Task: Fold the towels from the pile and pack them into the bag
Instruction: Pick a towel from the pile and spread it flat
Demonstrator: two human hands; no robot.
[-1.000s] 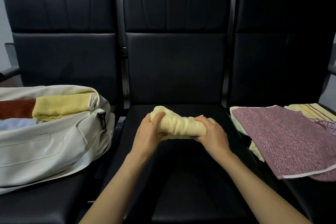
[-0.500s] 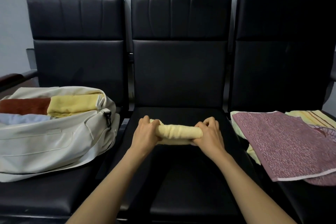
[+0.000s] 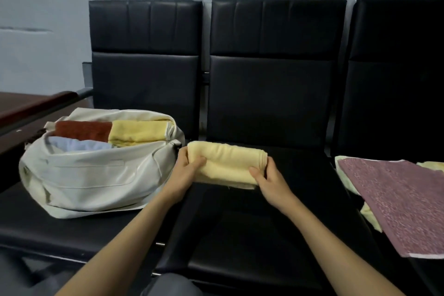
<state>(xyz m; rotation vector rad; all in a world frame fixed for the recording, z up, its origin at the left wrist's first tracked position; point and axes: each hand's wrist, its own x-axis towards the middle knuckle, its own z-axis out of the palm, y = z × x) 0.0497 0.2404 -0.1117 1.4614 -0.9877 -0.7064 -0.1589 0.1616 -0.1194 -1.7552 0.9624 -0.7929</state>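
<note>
Towels lie three to a bag (image 3: 91, 175) at nine o'clock of the view: a rust-red towel (image 3: 83, 130) and a yellow towel (image 3: 138, 132) side by side along the back, and a light blue towel (image 3: 77, 144) in front of the red one. The cream bag sits on the left seat (image 3: 36, 223), one of three dark chairs in a row, with its mouth gaping upward. Its right end reaches the seat's right edge.

At three o'clock from the bag, just beside its zip end, is one folded pale-yellow towel (image 3: 228, 163), held over the back of the middle seat (image 3: 252, 235). I cannot tell whether its lower edge touches the cushion. The left hand (image 3: 186, 173) grips its left end, thumb pressed on the front and fingers curled round behind. The right hand (image 3: 269, 180) grips the right end the same way, where the stacked layers show. Open cushion spreads from the towel toward six o'clock.

At three o'clock of the view lies the pile on the right seat. A maroon patterned towel (image 3: 403, 204) is spread on top, its near corner overhanging the seat's front edge. A pale towel (image 3: 367, 216) sticks out beneath it. A yellowish edge (image 3: 432, 165) shows farther right, and I cannot tell whether it is a separate piece.
</note>
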